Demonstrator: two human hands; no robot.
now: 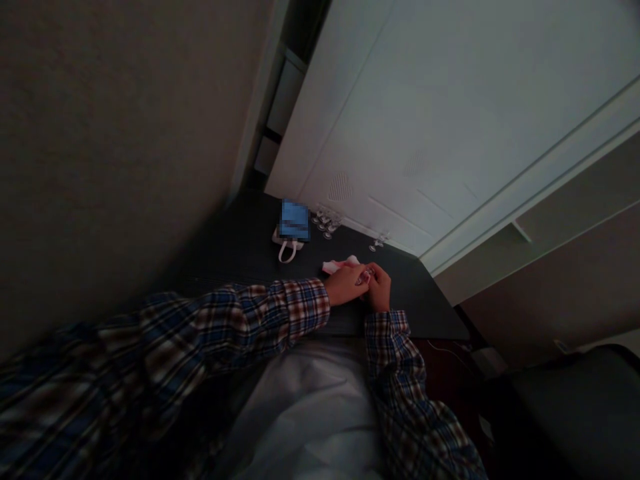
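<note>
Above the dark tabletop, my left hand and my right hand meet, fingers closed. Pink-and-white cloth sticks out behind my left hand, which appears wrapped on it. Between the fingertips of both hands shows a small, shiny, pinkish-clear piece; its exact kind is hard to make out in the dim light. Beyond the hands stand several small clear glass-like pieces with round feet, in a cluster. Another clear piece is apart from them, to the right.
A small pale bag with a loop handle and a blurred blue front sits left of the clear pieces. The dark table backs onto a white panel. A wall bounds the left, shelving the right.
</note>
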